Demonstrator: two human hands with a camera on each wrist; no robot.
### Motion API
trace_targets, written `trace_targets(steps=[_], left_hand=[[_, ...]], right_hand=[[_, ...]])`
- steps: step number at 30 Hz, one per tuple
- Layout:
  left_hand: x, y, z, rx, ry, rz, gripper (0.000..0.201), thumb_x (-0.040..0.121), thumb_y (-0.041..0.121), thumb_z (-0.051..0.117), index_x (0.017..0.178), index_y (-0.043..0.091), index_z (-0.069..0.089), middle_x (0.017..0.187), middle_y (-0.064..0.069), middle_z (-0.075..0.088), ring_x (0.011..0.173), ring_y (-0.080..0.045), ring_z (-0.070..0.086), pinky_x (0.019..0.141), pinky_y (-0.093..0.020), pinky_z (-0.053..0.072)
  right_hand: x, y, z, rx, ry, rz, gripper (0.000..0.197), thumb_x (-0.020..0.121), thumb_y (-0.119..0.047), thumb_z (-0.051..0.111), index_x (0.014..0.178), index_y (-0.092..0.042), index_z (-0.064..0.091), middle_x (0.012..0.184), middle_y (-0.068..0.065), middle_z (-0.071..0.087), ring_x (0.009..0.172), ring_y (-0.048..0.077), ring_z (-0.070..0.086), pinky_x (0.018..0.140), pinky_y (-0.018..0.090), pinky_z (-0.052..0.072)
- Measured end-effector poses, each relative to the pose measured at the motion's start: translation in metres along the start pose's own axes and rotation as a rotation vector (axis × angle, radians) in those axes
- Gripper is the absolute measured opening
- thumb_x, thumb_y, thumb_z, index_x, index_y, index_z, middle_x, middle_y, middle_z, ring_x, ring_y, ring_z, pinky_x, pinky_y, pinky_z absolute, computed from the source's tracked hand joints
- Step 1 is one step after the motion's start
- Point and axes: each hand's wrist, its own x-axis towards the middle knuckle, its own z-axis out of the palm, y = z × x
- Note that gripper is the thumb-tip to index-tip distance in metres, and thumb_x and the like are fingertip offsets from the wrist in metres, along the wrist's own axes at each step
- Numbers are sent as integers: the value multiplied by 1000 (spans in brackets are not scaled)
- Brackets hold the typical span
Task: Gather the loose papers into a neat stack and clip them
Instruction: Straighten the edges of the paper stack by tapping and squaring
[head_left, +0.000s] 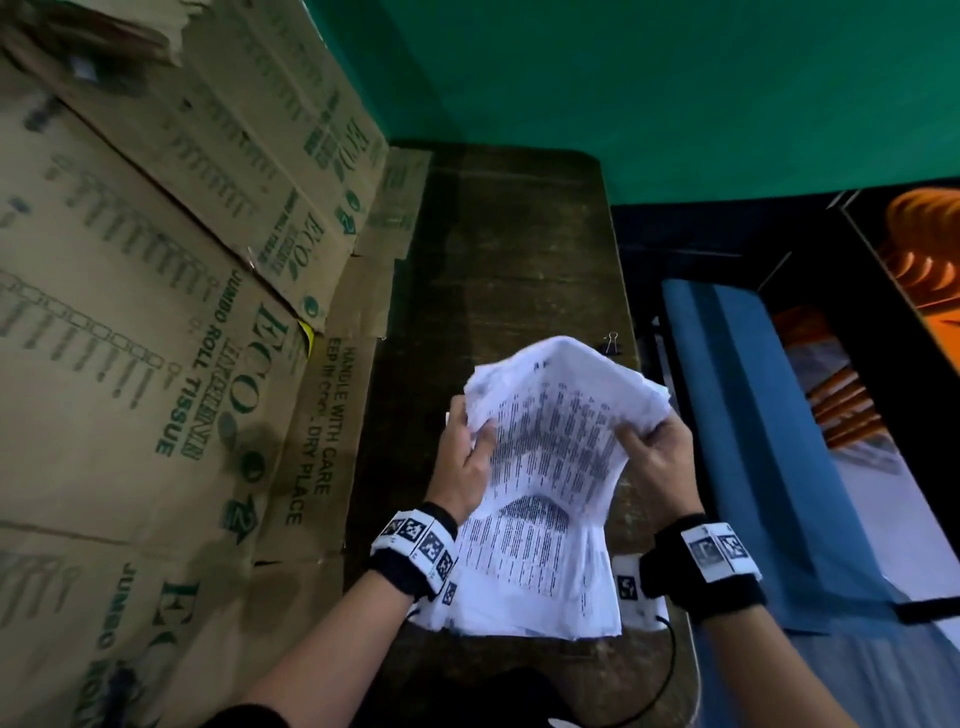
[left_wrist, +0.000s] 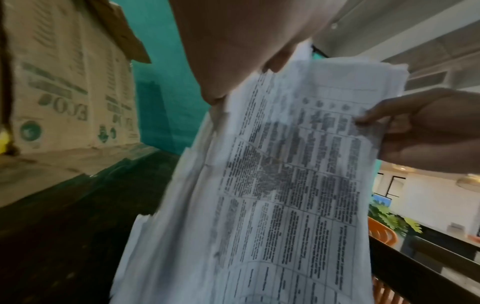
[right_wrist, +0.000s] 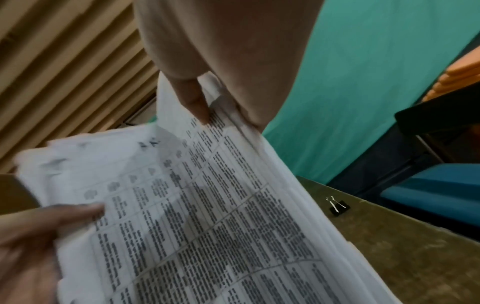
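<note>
Head view, looking down: two hands hold a sheaf of printed papers upright over a dark tabletop. The left hand grips the sheaf's left edge and the right hand grips its right edge, each with the thumb on the printed face and the other fingers behind, so both hands are clenched on the papers. The lower edge of the sheaf looks to rest on or just above the tabletop near the person's body; which of the two cannot be told. This two-sided hold with the sheets on end probably serves to let them drop level, so that the edges line up.

The stack is not yet neat. Its top bends away from the person and the upper corners are ragged and fanned. The right wrist view shows the sheet edges stepped along the right side.

A small black binder clip lies on the tabletop beyond the papers, near the right edge, well apart from both hands. It probably waits there within the right hand's reach for after the squaring. In the right wrist view the clip lies flat with its wire handles showing.

Cardboard boxes stand along the left side of the tabletop, and a green wall rises behind it.
</note>
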Motion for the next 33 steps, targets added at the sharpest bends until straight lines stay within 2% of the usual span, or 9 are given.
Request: trace_targets(steps=[5, 8, 13, 18, 23, 26, 28, 30, 33], left_hand=[[1, 13, -3, -69, 40, 115, 18, 98, 14, 41, 110, 26, 36, 108, 10, 53, 96, 12, 57, 79, -8, 47], [-6, -2, -12, -78, 21, 91, 35, 92, 35, 52, 117, 29, 28, 117, 3, 51, 105, 6, 57, 84, -13, 49], [-3, -34, -13, 116, 6, -74, 58, 86, -2, 60, 117, 34, 29, 114, 7, 57, 113, -15, 59, 87, -12, 49], [13, -29, -25, 197, -99, -54, 50, 86, 5, 62, 109, 45, 42, 114, 2, 61, 104, -5, 61, 87, -21, 52], [11, -43, -41, 221, -232, -240, 63, 82, -8, 62, 125, 26, 30, 115, 10, 53, 101, 9, 55, 92, -19, 44], [2, -59, -37, 301, -220, -274, 67, 77, -4, 69, 131, 8, 30, 118, 5, 49, 108, -6, 49, 101, -28, 42], [-3, -70, -32, 307, -167, -293, 71, 76, -10, 69, 134, 0, 30, 124, 3, 44, 116, -10, 42, 105, -14, 36], [-7, -73, -29, 363, -156, -358, 73, 82, -9, 64, 142, -2, 22, 133, 0, 38, 122, -12, 37, 88, 8, 24], [-10, -82, -28, 411, -151, -440, 61, 94, -1, 50, 147, 6, 21, 143, -13, 43, 125, -26, 48, 79, -5, 30]], right_hand=[[-2, -17, -1, 100, 62, -34, 25, 84, 17, 59, 105, 5, 57, 80, -9, 72, 73, 3, 66, 67, 20, 54], [-11, -5, -5, 78, 39, 43, 30, 74, 17, 55, 103, 10, 55, 84, 4, 67, 73, 5, 64, 66, 21, 52], [-21, 40, 8, -147, -76, 273, 27, 79, 21, 53, 91, -2, 60, 82, -4, 66, 69, -13, 62, 69, 17, 52], [-13, 84, 0, -264, -37, 392, 7, 84, -6, 66, 85, 0, 65, 95, 18, 72, 89, 24, 67, 86, 56, 53], [-24, 66, 4, -163, -64, 431, 29, 71, 6, 73, 98, 2, 65, 97, 11, 74, 96, 32, 69, 85, 48, 56], [-27, 57, 5, -33, -56, 425, 39, 69, -1, 77, 105, 3, 63, 105, 15, 72, 98, 34, 69, 87, 51, 54], [-24, 59, 5, -6, -14, 411, 29, 76, -6, 76, 102, -1, 66, 105, 16, 72, 99, 37, 68, 87, 57, 53], [-21, 66, 7, 2, 18, 394, 18, 78, -11, 75, 94, -5, 70, 102, 16, 73, 97, 39, 68, 86, 62, 51], [-20, 59, 12, 28, 52, 365, 13, 82, 3, 69, 91, -7, 71, 100, 13, 74, 97, 36, 68, 88, 61, 51]])
